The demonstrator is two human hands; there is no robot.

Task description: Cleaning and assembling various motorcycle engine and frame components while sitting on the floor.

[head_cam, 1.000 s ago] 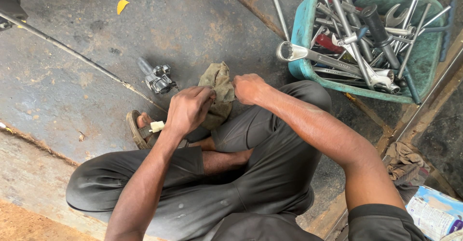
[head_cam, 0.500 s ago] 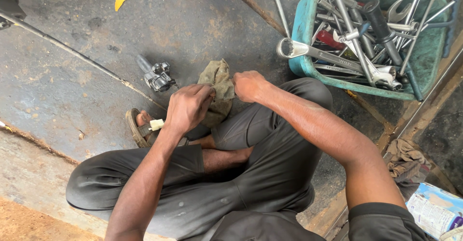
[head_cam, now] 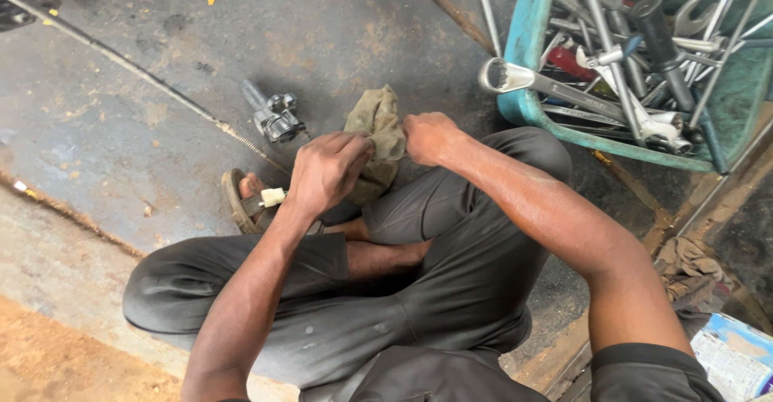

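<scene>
Grey, stained metal floor [head_cam: 121, 128] carries a small cast-metal part [head_cam: 275, 117] at left. Left hand [head_cam: 326, 173] and right hand [head_cam: 429, 138] both pinch a crumpled olive rag [head_cam: 378, 132] above the knees. Further right, a teal plastic basket [head_cam: 523, 56] holds steel spanners [head_cam: 564, 90], tangled.

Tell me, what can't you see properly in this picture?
Head view only:
- What is inside the rag: the left hand and right hand wrap it.
- The basket of tools: cut off by the top and right edges.
- The sandal: partly behind the left wrist.
- The metal part: too small to identify.
</scene>
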